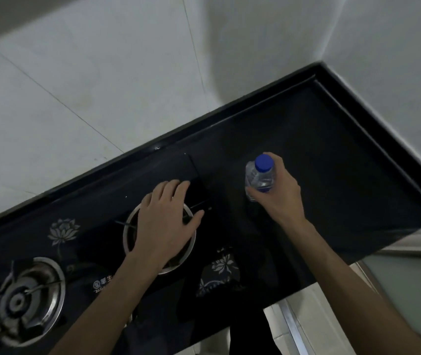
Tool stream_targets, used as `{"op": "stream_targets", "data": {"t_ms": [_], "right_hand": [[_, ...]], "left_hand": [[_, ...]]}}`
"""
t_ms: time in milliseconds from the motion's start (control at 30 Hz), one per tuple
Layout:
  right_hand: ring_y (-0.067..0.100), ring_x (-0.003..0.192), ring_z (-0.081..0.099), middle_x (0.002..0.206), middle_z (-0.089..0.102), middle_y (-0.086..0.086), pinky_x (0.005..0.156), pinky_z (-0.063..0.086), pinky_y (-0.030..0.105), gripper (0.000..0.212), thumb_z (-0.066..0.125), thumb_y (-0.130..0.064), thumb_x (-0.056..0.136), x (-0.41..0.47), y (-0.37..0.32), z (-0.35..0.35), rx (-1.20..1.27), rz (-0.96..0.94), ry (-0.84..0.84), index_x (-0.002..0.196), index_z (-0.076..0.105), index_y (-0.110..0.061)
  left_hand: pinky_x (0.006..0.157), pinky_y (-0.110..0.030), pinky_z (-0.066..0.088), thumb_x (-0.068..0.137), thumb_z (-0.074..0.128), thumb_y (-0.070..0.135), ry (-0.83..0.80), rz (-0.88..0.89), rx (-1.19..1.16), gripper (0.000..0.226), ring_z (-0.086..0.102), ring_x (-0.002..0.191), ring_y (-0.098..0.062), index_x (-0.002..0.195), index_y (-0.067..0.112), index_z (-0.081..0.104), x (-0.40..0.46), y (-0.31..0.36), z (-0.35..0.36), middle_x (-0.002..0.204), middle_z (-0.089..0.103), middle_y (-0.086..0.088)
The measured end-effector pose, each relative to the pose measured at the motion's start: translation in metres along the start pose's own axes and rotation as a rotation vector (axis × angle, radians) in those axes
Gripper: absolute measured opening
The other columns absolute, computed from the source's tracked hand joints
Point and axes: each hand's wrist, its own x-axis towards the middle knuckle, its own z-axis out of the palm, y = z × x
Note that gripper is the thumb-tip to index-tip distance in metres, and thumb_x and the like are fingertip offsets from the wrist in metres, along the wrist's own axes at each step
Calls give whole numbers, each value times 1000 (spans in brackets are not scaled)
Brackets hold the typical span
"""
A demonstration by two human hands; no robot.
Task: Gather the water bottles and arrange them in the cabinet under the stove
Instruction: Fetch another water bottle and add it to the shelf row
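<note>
Step in hand: gathering; the person was taking one water bottle from the dark worktop, to the right of the gas stove.
Right hand: its fingers were curled round the bottle, below the blue cap, and held it upright; whether the base touched the worktop could not be told.
Left hand: it was spread flat with straight fingers over the right burner and held nothing.
Cabinet: it was not in view, and no other bottle was visible.
Next move: probably to lower the bottle to the cabinet under the stove; the free left hand could open the door.
</note>
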Motion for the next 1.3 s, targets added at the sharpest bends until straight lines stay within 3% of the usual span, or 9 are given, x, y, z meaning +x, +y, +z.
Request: {"op": "stream_targets", "data": {"t_ms": [167, 300, 467, 733, 933, 1100, 1200, 1300], "right_hand": [[4, 116, 61, 127, 62, -15, 103, 55, 37, 78, 91, -20, 77, -2, -1, 0, 7, -17, 25, 138, 46, -37], [2, 118, 61, 126, 61, -19, 106, 55, 41, 79, 91, -19, 77, -17, -8, -1, 0, -63, 18, 133, 43, -47], [1, 116, 63, 124, 63, -18, 104, 56, 36, 82, 91, -18, 77, -58, -32, 0, 4, -142, 18, 131, 40, -53], [3, 108, 66, 121, 65, -19, 97, 56, 32, 76, 90, -22, 78, -160, -85, 27, 1, -271, -45, 135, 45, -46], [-9, 100, 66, 111, 68, -24, 83, 51, 15, 66, 89, -33, 81, -260, -124, 57, 31, -278, -117, 127, 45, -51], [-8, 96, 68, 106, 71, -18, 82, 54, 21, 65, 93, -26, 77, -340, -147, 80, 62, -253, -107, 125, 51, -37], [-1, 98, 70, 106, 72, -17, 88, 60, 35, 66, 94, -27, 75, -380, -152, 88, 36, -259, -95, 123, 51, -39], [5, 99, 70, 104, 71, -19, 89, 60, 46, 62, 93, -31, 75, -412, -153, 92, -19, -269, -104, 120, 52, -40]], "left_hand": [[117, -49, 42, 95, 61, 64, 13, -19, -12, 73, 47, 145, -25, 153, 21, 49, -6, -4, -3, 154, 54, -3], [111, -50, 47, 94, 64, 60, 69, -3, -20, 68, 53, 140, -27, 148, 18, 54, -24, -8, -9, 147, 60, -4], [115, -53, 43, 95, 57, 61, 67, -63, -37, 69, 47, 145, -26, 151, 22, 49, -64, -18, -22, 151, 56, -2], [112, -51, 46, 95, 57, 61, 154, -125, -43, 64, 49, 141, -26, 146, 23, 51, -185, -66, -46, 146, 58, -1], [111, -53, 47, 95, 61, 59, 222, -187, -48, 67, 50, 142, -28, 148, 19, 53, -300, -110, -51, 148, 58, -5], [114, -49, 46, 95, 60, 60, 251, -221, -79, 68, 52, 140, -26, 148, 18, 54, -383, -139, -40, 145, 60, -3], [112, -49, 48, 97, 53, 62, 245, -224, -57, 68, 54, 139, -27, 147, 16, 55, -426, -148, -31, 146, 61, -6], [106, -49, 50, 93, 60, 60, 285, -252, -86, 65, 56, 135, -28, 142, 16, 58, -463, -153, -22, 142, 63, -6]]}}
